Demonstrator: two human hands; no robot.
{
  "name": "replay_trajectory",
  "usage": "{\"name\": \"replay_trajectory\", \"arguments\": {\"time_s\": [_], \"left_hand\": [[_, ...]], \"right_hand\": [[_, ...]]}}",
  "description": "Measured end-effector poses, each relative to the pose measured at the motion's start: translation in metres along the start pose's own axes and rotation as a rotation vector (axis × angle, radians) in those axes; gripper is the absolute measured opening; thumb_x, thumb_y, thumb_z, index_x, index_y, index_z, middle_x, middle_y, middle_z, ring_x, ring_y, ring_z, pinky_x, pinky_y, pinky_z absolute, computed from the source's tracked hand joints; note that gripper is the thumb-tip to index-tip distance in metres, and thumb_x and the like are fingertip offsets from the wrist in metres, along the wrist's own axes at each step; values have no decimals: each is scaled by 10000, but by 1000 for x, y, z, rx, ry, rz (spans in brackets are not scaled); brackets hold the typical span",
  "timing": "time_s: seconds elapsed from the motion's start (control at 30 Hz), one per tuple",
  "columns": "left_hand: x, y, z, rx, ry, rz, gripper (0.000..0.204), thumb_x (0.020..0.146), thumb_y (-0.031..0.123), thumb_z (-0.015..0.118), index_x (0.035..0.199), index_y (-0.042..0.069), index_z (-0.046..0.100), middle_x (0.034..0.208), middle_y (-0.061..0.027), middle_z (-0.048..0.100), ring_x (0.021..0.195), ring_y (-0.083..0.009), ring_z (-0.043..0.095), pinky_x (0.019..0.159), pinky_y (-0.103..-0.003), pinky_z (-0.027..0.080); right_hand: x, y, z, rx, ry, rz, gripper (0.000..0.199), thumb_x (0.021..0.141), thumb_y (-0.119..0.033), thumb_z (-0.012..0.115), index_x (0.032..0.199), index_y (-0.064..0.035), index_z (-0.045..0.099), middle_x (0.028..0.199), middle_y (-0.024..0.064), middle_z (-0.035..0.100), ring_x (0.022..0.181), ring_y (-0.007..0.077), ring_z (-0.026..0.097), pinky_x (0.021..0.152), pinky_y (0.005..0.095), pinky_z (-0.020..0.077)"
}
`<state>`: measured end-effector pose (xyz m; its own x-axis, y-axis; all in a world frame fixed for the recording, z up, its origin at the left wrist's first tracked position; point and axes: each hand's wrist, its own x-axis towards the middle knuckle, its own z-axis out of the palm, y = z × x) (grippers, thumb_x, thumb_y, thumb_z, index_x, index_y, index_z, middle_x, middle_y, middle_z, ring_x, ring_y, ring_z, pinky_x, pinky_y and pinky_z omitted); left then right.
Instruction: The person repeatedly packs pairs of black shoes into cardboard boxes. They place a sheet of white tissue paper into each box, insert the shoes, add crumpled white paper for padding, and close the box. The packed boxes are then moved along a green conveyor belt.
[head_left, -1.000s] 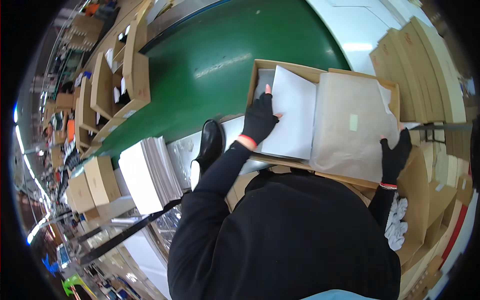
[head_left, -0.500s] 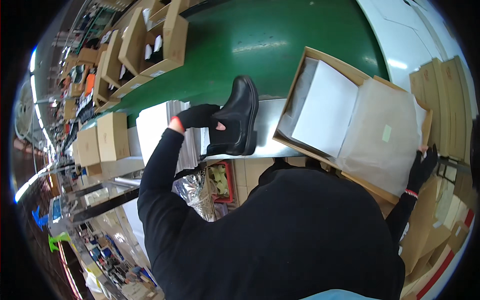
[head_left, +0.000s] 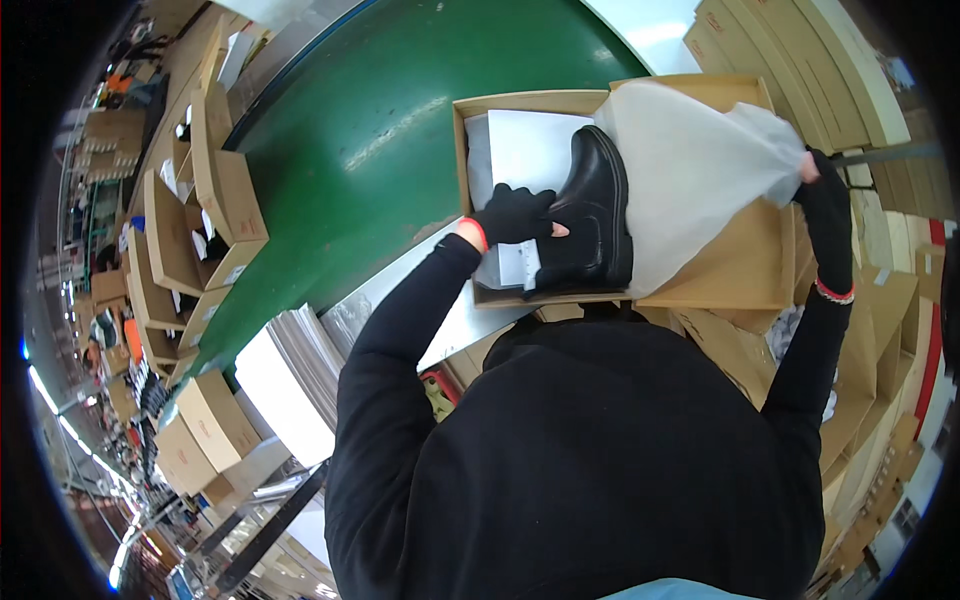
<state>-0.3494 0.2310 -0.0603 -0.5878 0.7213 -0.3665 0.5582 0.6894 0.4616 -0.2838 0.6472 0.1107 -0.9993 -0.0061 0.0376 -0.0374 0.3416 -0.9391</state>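
Note:
My left hand [head_left: 515, 215], in a black fingerless-tipped glove, grips the shaft of a black ankle boot [head_left: 600, 205] by its upper part. The boot lies on its side within an open cardboard box [head_left: 461, 150], sole facing right. Beneath and beside it shows a white sheet [head_left: 525, 135]. Gloved in black too, my right hand [head_left: 822, 190] pinches the far right corner of a thin tissue paper [head_left: 680, 165], which is lifted and creased toward the fingers. That paper spreads from the boot's sole across the brown lid [head_left: 730, 270]. Whether the boot touches the box bottom cannot be told.
A green work surface [head_left: 400, 130] stretches behind and left of the box. At left stand open boxes [head_left: 225, 200] with shoes and paper inside. A stack of white sheets [head_left: 290, 375] and closed brown boxes [head_left: 215, 420] sit nearer. Cartons [head_left: 770, 70] are lined up at the upper right.
My left hand has carried the boot rightward from beside the paper stack into the box. My right hand has raised the tissue paper's edge off the lid. The view has turned and shifted.

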Motion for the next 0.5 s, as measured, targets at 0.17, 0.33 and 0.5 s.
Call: {"name": "replay_trajectory", "arguments": {"time_s": [0.17,0.33,0.5], "left_hand": [[12,26,28,208,348,163,601,847,559,548,1147,41,593,910,-134,644,916,-312,579,868,-452,362],[-32,11,-6,-836,370,-95,708,912,548,498,1362,4,450,1213,-167,601,1120,-309,551,957,-362,386],[-85,1,-15,-779,494,5,781,850,237,656,1485,63,235,1367,-170,472,1237,-295,485,1010,-370,391]], "right_hand": [[-12,78,8,-59,-107,138,322,941,-185,521,1226,-36,519,1191,111,592,1008,146,586,824,260,474],[-36,90,176,-296,-411,-274,613,847,-201,631,1365,3,374,1384,133,428,1288,264,402,1060,352,343],[-45,38,277,-40,-767,-96,839,814,-334,729,1436,19,290,1471,168,358,1354,237,355,1076,355,332]]}}
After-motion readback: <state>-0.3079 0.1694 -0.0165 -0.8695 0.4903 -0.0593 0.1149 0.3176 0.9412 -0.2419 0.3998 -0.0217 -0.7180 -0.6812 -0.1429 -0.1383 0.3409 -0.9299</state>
